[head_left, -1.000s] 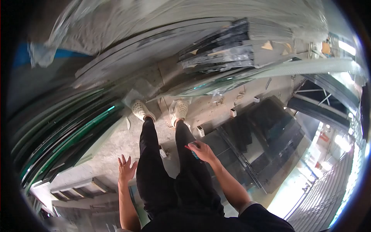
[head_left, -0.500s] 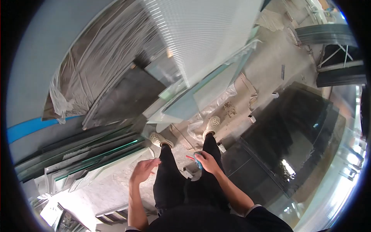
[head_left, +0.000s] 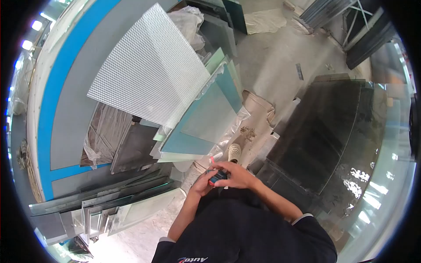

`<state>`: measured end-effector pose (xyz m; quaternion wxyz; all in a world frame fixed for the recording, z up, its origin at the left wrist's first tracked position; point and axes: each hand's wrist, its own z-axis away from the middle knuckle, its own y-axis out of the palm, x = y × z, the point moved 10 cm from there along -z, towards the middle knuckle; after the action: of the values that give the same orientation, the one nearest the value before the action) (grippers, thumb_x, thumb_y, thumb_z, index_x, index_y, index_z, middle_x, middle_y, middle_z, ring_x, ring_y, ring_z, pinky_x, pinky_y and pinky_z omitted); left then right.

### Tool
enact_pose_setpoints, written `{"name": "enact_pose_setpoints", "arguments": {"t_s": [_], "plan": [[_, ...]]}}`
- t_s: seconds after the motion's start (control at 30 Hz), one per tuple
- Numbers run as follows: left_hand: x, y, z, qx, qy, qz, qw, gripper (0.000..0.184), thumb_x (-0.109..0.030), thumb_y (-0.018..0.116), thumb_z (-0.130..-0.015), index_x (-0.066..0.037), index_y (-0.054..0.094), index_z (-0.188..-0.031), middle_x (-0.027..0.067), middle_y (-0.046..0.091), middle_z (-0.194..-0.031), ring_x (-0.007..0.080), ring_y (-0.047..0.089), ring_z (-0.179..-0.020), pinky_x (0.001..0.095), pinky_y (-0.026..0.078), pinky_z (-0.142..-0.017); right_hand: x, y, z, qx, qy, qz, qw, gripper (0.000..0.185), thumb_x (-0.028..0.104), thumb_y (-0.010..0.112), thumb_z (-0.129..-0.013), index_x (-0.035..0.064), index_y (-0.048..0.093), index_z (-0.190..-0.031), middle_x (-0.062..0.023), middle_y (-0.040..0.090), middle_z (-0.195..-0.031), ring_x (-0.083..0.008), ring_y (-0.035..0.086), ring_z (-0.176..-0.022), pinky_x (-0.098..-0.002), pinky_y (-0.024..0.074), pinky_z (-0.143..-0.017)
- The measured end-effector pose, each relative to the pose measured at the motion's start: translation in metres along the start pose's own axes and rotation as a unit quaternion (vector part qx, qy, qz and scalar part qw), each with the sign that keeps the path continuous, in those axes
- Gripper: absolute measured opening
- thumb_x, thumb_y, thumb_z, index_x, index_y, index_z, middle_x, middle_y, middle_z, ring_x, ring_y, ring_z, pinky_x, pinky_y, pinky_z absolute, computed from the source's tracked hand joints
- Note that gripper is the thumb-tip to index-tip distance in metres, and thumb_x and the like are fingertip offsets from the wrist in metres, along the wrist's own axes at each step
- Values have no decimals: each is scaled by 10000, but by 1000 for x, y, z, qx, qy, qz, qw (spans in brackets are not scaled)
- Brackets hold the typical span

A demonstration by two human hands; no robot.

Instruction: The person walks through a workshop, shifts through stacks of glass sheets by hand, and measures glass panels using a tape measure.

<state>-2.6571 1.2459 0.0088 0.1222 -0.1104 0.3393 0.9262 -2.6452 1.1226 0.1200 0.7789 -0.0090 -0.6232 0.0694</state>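
Observation:
A small dark blue and red object [head_left: 218, 176] is between my two hands, close in front of my body. My right hand [head_left: 237, 174] is wrapped round it from the right, with the fingers curled over its top. My left hand [head_left: 202, 184] touches it from the left with bent fingers. A red tip [head_left: 212, 159] sticks out above the hands. What exactly the object is cannot be made out. One light shoe [head_left: 234, 152] shows on the floor just beyond my hands.
A textured glass sheet [head_left: 151, 65] and bluish panes [head_left: 210, 114] lean ahead to the left. More glass sheets [head_left: 127, 201] stand at the lower left. Dark panels [head_left: 315, 131] stand at the right. Brown cardboard [head_left: 258, 109] lies on the floor.
My hands, apart before, have come together at the blue and red object. The view has shifted, showing more of the textured sheet and the blue-edged frame at the left.

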Motion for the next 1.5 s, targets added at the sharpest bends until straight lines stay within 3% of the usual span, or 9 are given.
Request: {"name": "enact_pose_setpoints", "arguments": {"t_s": [0.23, 0.43, 0.73, 0.83, 0.93, 1.1, 1.23, 1.27, 1.5], "plan": [[-49, -29, -31, -18, 119, -44, 992, 619, -88, 558, -868, -155, 359, -1450, 115, 597, -1120, 220, 646, -933, 339, 534, -838, -26, -83, 24, -173, 34, 90, 980, 449, 250, 692, -896, 0, 573, -1249, -85, 672, -945, -152, 629, -868, -298, 511, -749], [-60, -96, -28, -177, 220, 19, 959, 650, -35, 577, -833, -102, 346, -1437, 111, 605, -1016, 196, 636, -843, 318, 533, -741, -47, -160, -26, -121, 66, 19, 990, 425, 296, 677, -896, -14, 595, -1174, -101, 698, -882, -167, 655, -763, -309, 514, -716], [51, -177, -69, -559, -21, -232, 796, 634, -125, 681, -684, 0, 519, -1283, 86, 600, -800, 164, 573, -610, 328, 469, -510, -148, -359, -199, 28, 99, 166, 981, 361, 350, 700, -849, 19, 655, -985, -125, 711, -914, -243, 692, -847, -346, 527, -740], [94, -89, -86, -496, -132, -188, 837, 621, -188, 679, -712, -6, 531, -1288, 108, 636, -817, 167, 605, -650, 316, 485, -537, -163, -400, -230, 82, 143, 84, 983, 337, 340, 735, -801, 38, 662, -933, -101, 710, -866, -225, 681, -793, -335, 525, -721], [83, -6, -103, -547, 13, 13, 837, 683, -176, 665, -753, -28, 435, -1378, 93, 621, -790, 162, 585, -630, 305, 475, -525, -160, -431, -273, 98, 152, 85, 980, 359, 334, 768, -780, 45, 661, -964, -75, 695, -858, -177, 658, -781, -311, 519, -707], [4, 86, -122, -574, 10, -47, 818, 850, -133, 646, -735, -34, 258, -1484, 81, 585, -744, 148, 531, -537, 288, 440, -468, -90, -440, -365, 22, -34, 175, 984, 400, 298, 772, -774, 45, 634, -1051, -106, 683, -955, -249, 660, -886, -351, 527, -770], [1, 89, -161, -553, 30, -47, 831, 883, -202, 671, -743, -76, 254, -1510, 142, 610, -968, 182, 586, -744, 331, 500, -637, -34, -416, -410, -14, -125, 342, 931, 493, 274, 755, -771, 72, 582, -1185, -111, 618, -1181, -293, 580, -1119, -451, 439, -943], [5, 81, -176, -551, 58, -35, 832, 919, -156, 692, -713, -42, 228, -1498, 101, 586, -883, 168, 570, -645, 316, 477, -505, -34, -408, -420, -4, -128, 371, 920, 540, 273, 754, -764, 90, 559, -1233, -109, 588, -1235, -302, 531, -1190, -488, 382, -988], [28, 60, -226, -514, 33, -47, 856, 861, -211, 686, -713, -28, 311, -1466, 126, 619, -841, 174, 582, -660, 315, 488, -568, -60, -377, -464, 80, -125, 477, 866, 454, 265, 762, -716, 95, 663, -1126, -84, 625, -1180, -268, 519, -1189, -542, 346, -1027]]}}
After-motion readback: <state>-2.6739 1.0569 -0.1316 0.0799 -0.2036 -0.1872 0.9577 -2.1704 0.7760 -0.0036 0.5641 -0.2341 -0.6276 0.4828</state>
